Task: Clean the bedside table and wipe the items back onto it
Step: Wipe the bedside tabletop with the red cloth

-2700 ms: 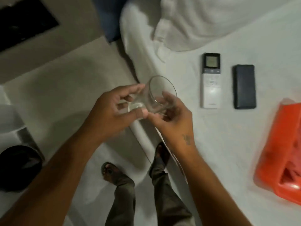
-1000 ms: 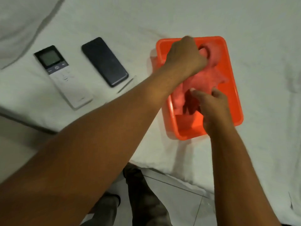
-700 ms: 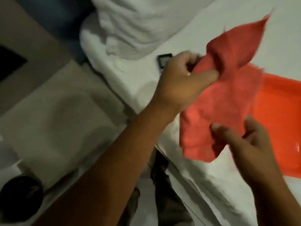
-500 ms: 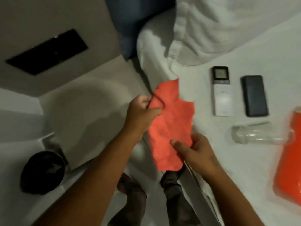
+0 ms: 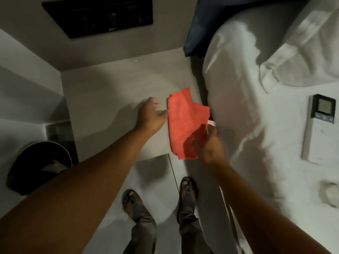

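On the bedside table (image 5: 110, 92) now: red cloth (image 5: 183, 121) moved over from bed, R hand (image 5: 207, 142) pinching it, L hand (image 5: 151, 116) loose beside it, so wiping can start.

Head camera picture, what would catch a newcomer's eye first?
The red cloth, spread on the near right corner of the pale bedside table, with the right hand gripping its near edge and the left hand at its left side. Next, the white remote on the bed at right.

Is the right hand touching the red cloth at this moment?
Touching. The head view shows the right hand gripping the near right edge of the red cloth, fingers overlapping the fabric over the bedside table.
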